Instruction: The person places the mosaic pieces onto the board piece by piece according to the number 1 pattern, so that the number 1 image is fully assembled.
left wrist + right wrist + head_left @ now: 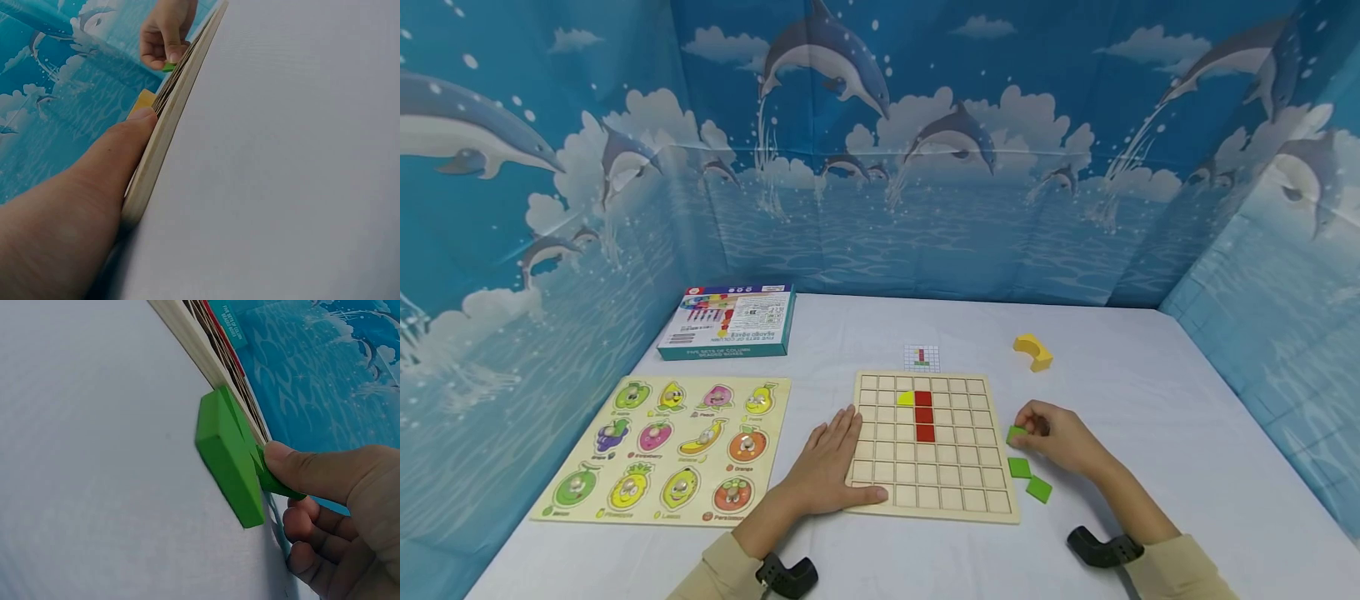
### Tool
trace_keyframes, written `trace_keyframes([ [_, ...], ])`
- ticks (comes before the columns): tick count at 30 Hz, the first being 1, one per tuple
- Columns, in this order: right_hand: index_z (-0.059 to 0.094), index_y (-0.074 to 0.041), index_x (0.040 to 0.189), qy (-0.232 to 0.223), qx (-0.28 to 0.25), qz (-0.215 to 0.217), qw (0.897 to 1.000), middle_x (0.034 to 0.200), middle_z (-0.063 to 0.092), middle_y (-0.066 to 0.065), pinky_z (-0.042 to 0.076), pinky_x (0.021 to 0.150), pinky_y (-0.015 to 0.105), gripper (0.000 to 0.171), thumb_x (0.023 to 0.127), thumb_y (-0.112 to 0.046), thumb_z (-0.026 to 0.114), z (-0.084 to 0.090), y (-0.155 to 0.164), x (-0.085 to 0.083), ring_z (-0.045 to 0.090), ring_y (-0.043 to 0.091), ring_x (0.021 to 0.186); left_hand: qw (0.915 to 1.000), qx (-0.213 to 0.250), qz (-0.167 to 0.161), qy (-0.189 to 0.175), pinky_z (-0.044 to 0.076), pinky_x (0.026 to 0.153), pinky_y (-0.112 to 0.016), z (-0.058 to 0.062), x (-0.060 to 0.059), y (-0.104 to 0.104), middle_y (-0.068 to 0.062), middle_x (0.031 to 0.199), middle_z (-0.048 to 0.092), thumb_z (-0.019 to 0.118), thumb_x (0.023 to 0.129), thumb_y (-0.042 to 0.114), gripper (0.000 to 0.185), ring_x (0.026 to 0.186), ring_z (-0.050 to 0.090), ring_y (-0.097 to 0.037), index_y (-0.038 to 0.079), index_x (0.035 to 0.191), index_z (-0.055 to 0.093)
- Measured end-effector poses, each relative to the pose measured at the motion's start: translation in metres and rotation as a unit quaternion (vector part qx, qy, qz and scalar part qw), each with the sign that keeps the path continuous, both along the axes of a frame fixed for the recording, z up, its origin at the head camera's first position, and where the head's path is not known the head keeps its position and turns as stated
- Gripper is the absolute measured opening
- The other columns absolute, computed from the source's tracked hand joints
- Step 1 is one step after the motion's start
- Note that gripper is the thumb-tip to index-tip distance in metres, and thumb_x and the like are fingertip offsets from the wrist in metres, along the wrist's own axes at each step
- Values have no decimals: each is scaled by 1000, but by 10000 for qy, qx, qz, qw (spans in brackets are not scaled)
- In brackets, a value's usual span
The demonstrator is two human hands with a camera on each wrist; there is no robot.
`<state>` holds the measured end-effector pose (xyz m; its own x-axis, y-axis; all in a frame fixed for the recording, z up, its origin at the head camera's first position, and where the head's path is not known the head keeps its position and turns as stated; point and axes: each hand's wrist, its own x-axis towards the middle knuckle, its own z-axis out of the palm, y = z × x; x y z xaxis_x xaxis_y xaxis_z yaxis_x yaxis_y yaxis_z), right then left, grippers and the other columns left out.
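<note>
With the centre of the grid board (pixel 951 477) as the clock and twelve pointing away from the person, the green tile (pixel 1015 432) sits at three o'clock, right by the board's edge, pinched between thumb and fingers of the right hand (pixel 1060 434). It looks light and stiff, probably wood, hard to break, and its painted faces may be a little slick; a thumb-and-finger grip on opposite edges, with one edge left free, should suit it best. Two loose green tiles (pixel 1019 467) lie between three and four o'clock, thick enough at the sides to be picked up the same way. The left hand (pixel 826 471) lies flat at the board's nine o'clock side, fingers straight and thumb spread along the near corner, gripping nothing. The board's shallow cells hold three red tiles (pixel 924 415) in a column running from near the centre towards twelve, and a yellow piece (pixel 906 398) at the top red one's nine o'clock. Out at nine, the fruit board (pixel 700 417) bears fruit pictures; at ten, the box (pixel 727 327) hides whatever it contains
</note>
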<state>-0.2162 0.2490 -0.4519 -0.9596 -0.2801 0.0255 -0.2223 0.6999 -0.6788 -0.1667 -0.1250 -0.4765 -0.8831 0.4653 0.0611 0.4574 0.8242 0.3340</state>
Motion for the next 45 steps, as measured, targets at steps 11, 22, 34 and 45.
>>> trace_keyframes([
  [11,60,-8,89,-182,-467,36,9987,74,53,3,43,53,25,17,82,-19,71,2,-1,2,49,16,63,10000,-8,-1,11,9,108,-46,-1,0,0,-12,154,4,40,72,82,115,140,2,-23,2,148,9],
  [22,58,-4,93,-560,-874,-116,9945,77,54,8,50,55,29,25,83,-24,70,6,-9,-1,58,20,62,10000,-26,-11,34,9,108,-46,-2,0,-1,-13,154,4,42,72,82,115,140,2,-23,2,148,9],
  [34,58,-2,93,-755,-1332,307,9877,80,53,11,52,55,31,21,84,-17,69,10,-25,-3,61,21,63,10000,15,-28,49,10,108,-47,-2,-1,-1,-13,154,5,41,72,82,115,140,3,-24,1,148,10],
  [45,57,2,95,-1044,-1667,630,9784,83,52,12,54,59,33,19,84,-10,68,12,-45,-1,63,24,68,10000,7,2,-26,8,109,-45,-2,0,-1,-12,154,3,40,71,83,116,140,0,-22,2,148,8],
])
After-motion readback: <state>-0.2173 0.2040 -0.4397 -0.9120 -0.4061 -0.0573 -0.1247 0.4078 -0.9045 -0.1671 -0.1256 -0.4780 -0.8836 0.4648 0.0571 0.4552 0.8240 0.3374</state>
